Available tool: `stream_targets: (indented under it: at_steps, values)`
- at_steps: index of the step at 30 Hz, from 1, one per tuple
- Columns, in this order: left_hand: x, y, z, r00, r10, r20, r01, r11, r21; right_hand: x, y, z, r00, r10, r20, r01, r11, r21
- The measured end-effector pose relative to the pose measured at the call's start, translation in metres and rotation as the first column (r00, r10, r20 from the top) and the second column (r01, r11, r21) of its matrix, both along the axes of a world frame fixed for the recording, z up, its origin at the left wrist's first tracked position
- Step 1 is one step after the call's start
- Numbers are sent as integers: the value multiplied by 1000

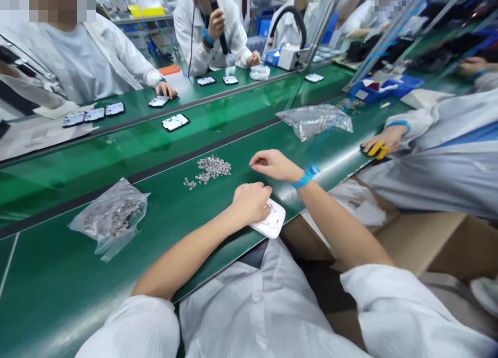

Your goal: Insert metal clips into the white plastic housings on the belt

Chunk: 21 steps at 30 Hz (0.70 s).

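Observation:
My left hand [251,202] rests closed on a white plastic part [272,223] at the near edge of the green conveyor belt [163,228]. My right hand [272,164], with a blue wrist strap [306,177], hovers just above the belt to the right of a pile of small silver metal pieces [210,169]; its fingers are pinched together, and whether a piece is between them cannot be made out. A clear bag of small parts [112,215] lies to the left.
A second clear bag [315,120] lies at the right. A neighbour's hand [383,140] holds a yellow tool [377,149]. Across the belt, people in white coats handle dark phone-like panels [175,122]. A cardboard box [436,238] stands at my right.

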<state>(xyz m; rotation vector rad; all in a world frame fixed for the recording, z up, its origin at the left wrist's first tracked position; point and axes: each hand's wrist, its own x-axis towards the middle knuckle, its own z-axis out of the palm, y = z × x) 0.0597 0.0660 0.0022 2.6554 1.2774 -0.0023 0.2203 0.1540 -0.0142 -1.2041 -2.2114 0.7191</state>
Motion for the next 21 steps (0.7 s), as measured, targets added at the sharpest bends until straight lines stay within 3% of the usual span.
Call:
stream_targets:
  at_steps: [4, 10, 15, 21]
  values:
    - [0, -2, -1, 1000, -8, -1, 8, 1000, -3, -55, 62, -5, 957, 146, 251, -179, 977, 115]
    - [3, -1, -7, 1000, -22, 15, 23, 1000, -19, -108, 110, -20, 917, 196, 347, -265, 950, 164]
    - [3, 2, -9, 999, -21, 37, 22, 1000, -22, -122, 127, -29, 865, 256, 431, -336, 934, 120]
    - [3, 4, -11, 1000, -13, 29, 13, 1000, -13, -117, 122, -40, 869, 227, 439, -318, 937, 144]
